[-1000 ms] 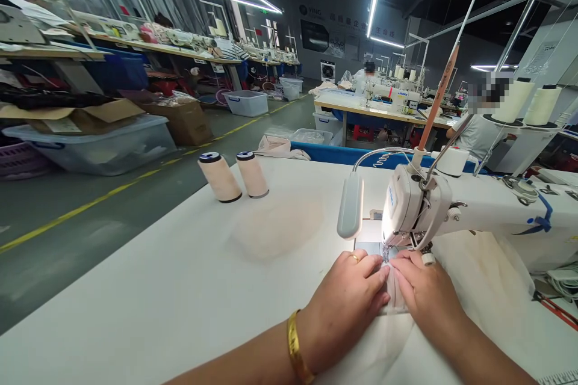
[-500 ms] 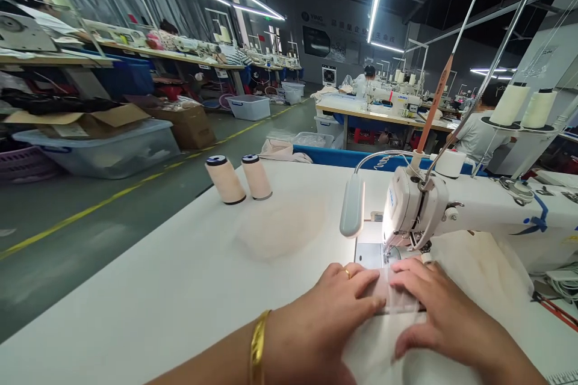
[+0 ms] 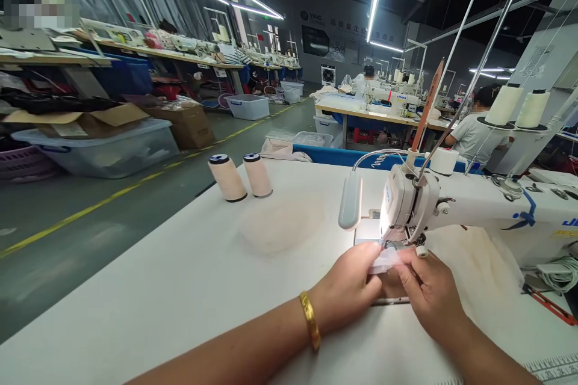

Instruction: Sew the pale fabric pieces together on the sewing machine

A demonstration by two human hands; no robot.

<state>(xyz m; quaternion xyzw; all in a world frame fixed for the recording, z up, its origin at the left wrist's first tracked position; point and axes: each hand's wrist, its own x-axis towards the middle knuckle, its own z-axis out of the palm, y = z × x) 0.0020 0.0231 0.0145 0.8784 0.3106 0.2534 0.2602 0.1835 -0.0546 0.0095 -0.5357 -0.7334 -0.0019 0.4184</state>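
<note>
A person's left hand (image 3: 350, 277) and right hand (image 3: 433, 289) work near each other, fingertips apart, in the right half of the frame, below center. The left forearm (image 3: 235, 343) stretches up from the bottom edge, knuckles uppermost, thumb tucked beneath bent fingers. The right forearm (image 3: 490, 346) slants in from the lower right, thumb and fingers pinched together.

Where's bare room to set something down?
On the table, between the spools, pale oval, left edge and left forearm. Crowded: at the machine head, where left hand and right hand hold sheer fabric; right of it, more fabric, a red tool, a ruler.
</note>
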